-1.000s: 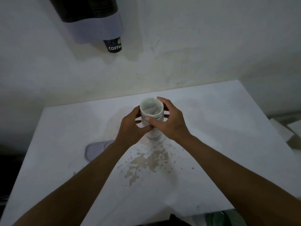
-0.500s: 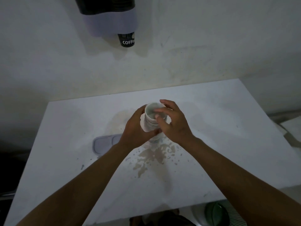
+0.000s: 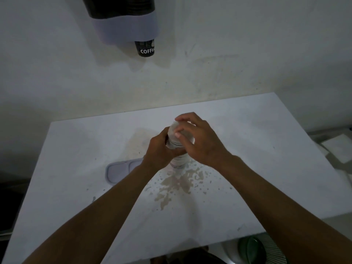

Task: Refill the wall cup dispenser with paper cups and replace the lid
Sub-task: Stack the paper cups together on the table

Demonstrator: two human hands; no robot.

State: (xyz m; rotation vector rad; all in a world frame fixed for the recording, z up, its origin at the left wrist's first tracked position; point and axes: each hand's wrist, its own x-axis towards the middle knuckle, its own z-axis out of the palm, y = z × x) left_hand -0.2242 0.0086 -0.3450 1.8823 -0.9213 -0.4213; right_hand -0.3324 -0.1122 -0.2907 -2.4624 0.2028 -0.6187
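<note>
A stack of white paper cups (image 3: 178, 161) stands upright on the white table (image 3: 247, 178), mouth up. My left hand (image 3: 159, 151) wraps around the stack's left side. My right hand (image 3: 198, 140) covers the top rim, fingers pinching the uppermost cups. On the wall above hangs the cup dispenser (image 3: 123, 18), dark on top with a pale lower collar. A black cup marked COFFEE (image 3: 145, 48) pokes out of its bottom. The grey dispenser lid (image 3: 122, 169) lies flat on the table, just left of my left forearm.
A brown spill stain (image 3: 177, 183) spreads on the table in front of the stack. White paper sheets (image 3: 339, 149) lie off the table's right edge. A green round object (image 3: 251, 249) sits below the front edge.
My right hand has moved from the stack's side up over its open mouth, hiding the inside. The view has tilted, so the dispenser shows lower and further right.
</note>
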